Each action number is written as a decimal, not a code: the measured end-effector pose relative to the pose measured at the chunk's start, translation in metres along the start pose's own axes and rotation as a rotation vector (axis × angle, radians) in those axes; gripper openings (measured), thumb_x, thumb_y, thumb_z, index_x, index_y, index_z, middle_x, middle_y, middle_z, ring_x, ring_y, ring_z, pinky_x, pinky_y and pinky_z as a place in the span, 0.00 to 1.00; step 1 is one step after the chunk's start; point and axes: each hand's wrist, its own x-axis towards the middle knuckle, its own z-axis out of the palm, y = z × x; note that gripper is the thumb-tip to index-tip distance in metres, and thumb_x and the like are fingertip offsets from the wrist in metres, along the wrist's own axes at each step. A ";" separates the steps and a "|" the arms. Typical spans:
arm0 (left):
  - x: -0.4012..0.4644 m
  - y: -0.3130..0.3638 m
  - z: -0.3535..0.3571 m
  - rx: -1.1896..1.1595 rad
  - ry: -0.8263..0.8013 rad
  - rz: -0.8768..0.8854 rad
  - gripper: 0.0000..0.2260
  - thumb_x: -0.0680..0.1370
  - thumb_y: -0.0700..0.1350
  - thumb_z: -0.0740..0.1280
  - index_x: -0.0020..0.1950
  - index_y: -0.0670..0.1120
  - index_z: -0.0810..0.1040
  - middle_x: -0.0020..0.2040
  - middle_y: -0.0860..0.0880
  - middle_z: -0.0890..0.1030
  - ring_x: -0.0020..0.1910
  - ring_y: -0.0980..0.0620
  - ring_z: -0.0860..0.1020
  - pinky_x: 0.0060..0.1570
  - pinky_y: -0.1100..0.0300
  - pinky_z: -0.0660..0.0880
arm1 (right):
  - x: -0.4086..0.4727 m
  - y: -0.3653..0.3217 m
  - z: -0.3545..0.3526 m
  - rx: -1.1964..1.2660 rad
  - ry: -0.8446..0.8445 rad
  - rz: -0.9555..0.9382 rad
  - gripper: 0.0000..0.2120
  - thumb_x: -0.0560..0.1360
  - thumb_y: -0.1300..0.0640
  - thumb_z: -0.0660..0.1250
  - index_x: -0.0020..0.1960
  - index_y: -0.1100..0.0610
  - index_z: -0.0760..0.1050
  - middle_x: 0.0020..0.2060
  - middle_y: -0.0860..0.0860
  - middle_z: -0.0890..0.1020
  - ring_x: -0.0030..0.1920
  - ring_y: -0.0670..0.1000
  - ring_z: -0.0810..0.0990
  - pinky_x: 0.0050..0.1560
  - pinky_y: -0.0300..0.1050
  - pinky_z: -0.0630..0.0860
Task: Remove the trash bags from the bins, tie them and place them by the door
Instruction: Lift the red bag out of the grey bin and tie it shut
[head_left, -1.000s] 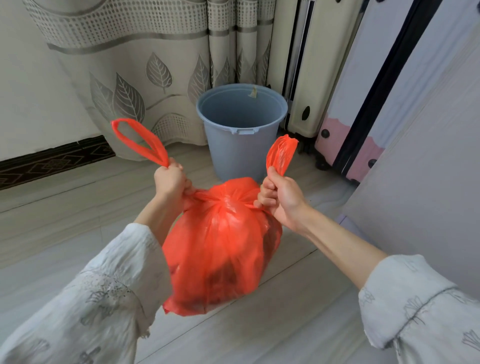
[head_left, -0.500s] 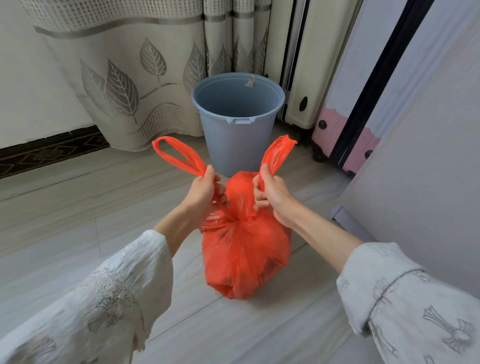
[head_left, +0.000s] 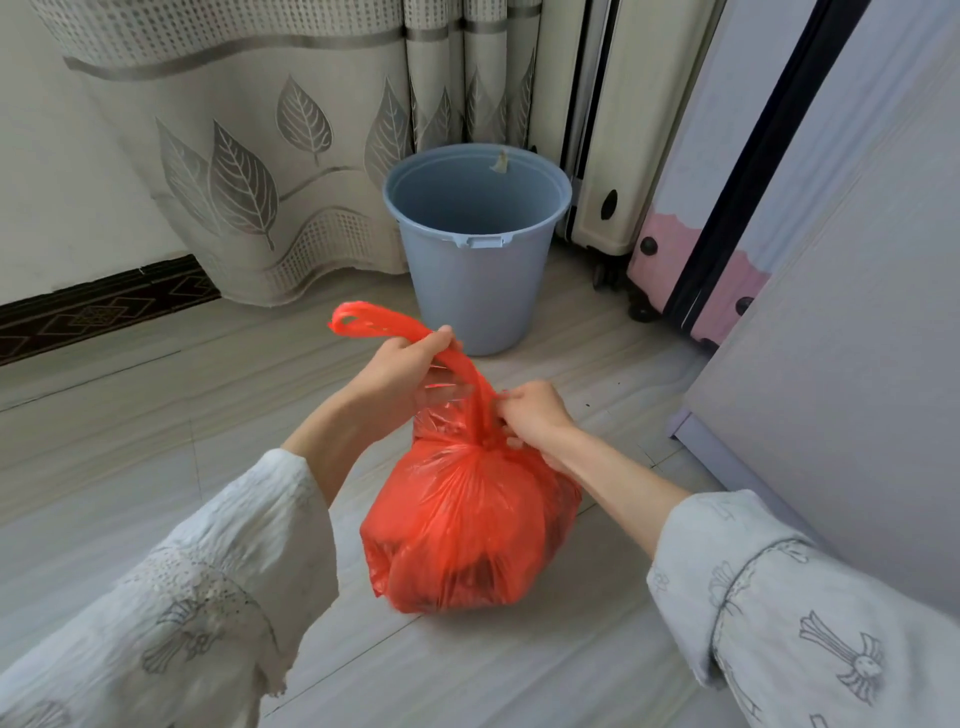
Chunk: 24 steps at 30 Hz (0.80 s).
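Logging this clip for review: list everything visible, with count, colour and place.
trash bag: 1, red-orange, on the floor, centre, neck knotted
bin: 1, grey-blue, unlined, behind the bag
curtain: 1, beige with grey leaves, back left
suitcases: 2, cream and pink-white, back right
cabinet: 1, grey, right
floor: pale wood-look
sleeves: 2, white patterned
left hand: holds a bag handle
right hand: at the knot

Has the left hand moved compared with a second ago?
Yes. The left hand has swung its handle loop in toward the right hand, now in front of the blue bin instead of left of it.
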 end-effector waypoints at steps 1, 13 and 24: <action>0.000 0.000 0.001 -0.049 0.012 -0.010 0.11 0.79 0.44 0.59 0.40 0.41 0.74 0.32 0.45 0.78 0.27 0.53 0.80 0.33 0.60 0.81 | -0.005 -0.004 0.001 -0.081 -0.063 -0.047 0.11 0.72 0.62 0.62 0.31 0.58 0.74 0.24 0.51 0.72 0.21 0.46 0.68 0.20 0.36 0.63; -0.002 -0.003 -0.023 0.137 -0.052 0.092 0.10 0.78 0.50 0.60 0.53 0.45 0.75 0.53 0.46 0.80 0.51 0.51 0.80 0.53 0.56 0.77 | -0.014 -0.006 -0.008 -0.150 -0.330 -0.035 0.13 0.78 0.53 0.60 0.36 0.53 0.67 0.28 0.48 0.66 0.21 0.42 0.62 0.22 0.35 0.58; -0.015 -0.028 -0.008 0.953 -0.318 0.145 0.05 0.76 0.48 0.65 0.40 0.54 0.73 0.28 0.60 0.72 0.23 0.66 0.71 0.25 0.75 0.65 | 0.000 0.001 -0.019 0.043 -0.194 0.056 0.18 0.79 0.50 0.55 0.35 0.59 0.70 0.26 0.53 0.75 0.19 0.44 0.67 0.15 0.32 0.58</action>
